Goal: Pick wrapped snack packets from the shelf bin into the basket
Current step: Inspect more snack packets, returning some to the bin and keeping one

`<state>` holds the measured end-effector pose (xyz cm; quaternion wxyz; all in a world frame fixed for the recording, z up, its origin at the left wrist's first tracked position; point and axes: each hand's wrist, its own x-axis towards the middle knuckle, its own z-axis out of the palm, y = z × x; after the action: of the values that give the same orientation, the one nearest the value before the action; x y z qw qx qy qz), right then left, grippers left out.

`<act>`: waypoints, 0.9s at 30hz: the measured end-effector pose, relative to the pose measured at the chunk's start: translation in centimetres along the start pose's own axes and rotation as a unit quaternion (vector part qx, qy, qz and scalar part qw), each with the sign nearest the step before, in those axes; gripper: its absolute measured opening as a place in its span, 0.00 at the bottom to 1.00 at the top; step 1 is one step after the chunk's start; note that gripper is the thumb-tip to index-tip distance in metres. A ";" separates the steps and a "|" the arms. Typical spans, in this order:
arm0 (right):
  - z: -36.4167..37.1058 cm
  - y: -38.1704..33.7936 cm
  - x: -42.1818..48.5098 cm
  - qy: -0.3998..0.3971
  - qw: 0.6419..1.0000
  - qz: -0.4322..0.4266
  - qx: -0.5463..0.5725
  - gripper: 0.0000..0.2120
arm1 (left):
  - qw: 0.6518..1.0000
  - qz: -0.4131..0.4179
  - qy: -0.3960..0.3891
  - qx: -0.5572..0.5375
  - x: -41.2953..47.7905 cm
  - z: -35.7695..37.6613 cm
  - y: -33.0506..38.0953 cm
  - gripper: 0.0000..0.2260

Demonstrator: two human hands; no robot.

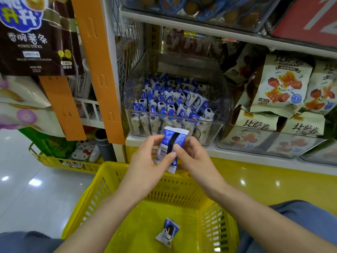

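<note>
A blue-and-white wrapped snack packet (170, 143) is held upright between both hands, above the far rim of the yellow basket (102, 190). My left hand (149, 163) pinches its left side, barcode facing me. My right hand (189, 157) pinches its right edge. Behind them, a clear plastic shelf bin (221, 99) holds several more of the same packets (169, 105). One packet (167, 232) lies on the basket floor.
Beige snack bags (280, 84) fill clear bins to the right of the shelf bin. Orange hanging strips (98, 70) and a dark potato-stick bag (34, 37) hang at left. A second yellow basket (54, 159) with goods sits on the white floor at left.
</note>
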<state>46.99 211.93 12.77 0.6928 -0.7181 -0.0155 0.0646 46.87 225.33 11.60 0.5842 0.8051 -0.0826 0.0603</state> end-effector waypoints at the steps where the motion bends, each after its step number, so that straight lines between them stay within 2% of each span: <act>1: 0.0 0.1 0.0 -0.004 1.000 -0.003 -0.012 0.09 | 1.000 -0.005 -0.008 0.010 0.0 0.0 -0.1 0.16; 4: -0.3 0.3 0.2 -0.017 0.999 -0.016 -0.022 0.07 | 0.999 -0.015 -0.032 0.032 0.1 -0.2 -0.2 0.18; 8: -0.2 0.7 0.1 -0.021 0.999 -0.031 -0.034 0.06 | 0.996 0.010 -0.031 0.081 -0.3 -0.3 -0.3 0.11; 13: 0.5 1.0 0.1 -0.025 0.999 -0.039 -0.019 0.06 | 0.989 0.032 -0.018 0.143 -0.4 -0.5 -0.5 0.13; 17: 0.6 1.4 0.3 -0.015 0.998 -0.054 -0.033 0.07 | 0.994 0.026 -0.019 0.107 0.1 -0.7 -0.4 0.13; 20: 0.3 1.5 0.6 -0.006 0.994 -0.076 -0.080 0.16 | 0.996 0.011 -0.016 0.087 0.5 -0.6 -0.5 0.11; 24: 0.3 1.8 1.1 -0.004 0.977 -0.120 -0.177 0.18 | 0.998 -0.062 -0.009 -0.015 0.7 -0.7 -0.6 0.08; 27: 0.4 2.0 1.5 -0.013 0.972 -0.132 -0.195 0.19 | 0.994 -0.090 0.011 -0.065 0.8 -0.8 -0.7 0.10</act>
<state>48.31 212.46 10.62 0.5412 -0.8303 -0.1314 -0.0218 47.76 226.29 11.39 0.6390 0.7691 -0.0069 0.0107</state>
